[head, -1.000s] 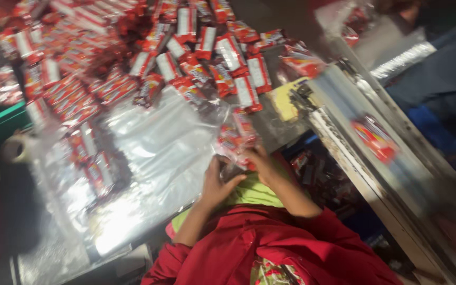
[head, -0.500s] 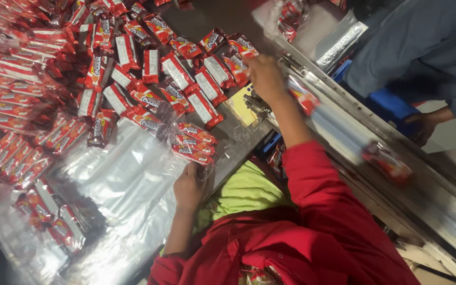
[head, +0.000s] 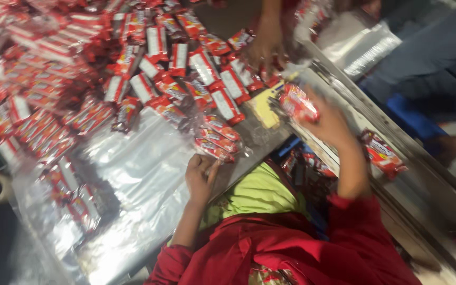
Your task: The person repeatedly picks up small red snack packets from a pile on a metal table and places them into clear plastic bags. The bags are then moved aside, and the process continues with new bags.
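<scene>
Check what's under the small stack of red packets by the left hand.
The stack of red packets lies on clear plastic sheeting spread over the table; the left hand touches its near edge. Whatever lies directly beneath the stack is covered.

Red sleeves [head: 344, 237] over seemingly lime-green garment [head: 259, 192].

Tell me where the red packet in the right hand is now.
The red packet is in the raised right hand, beside the yellow card.
</scene>
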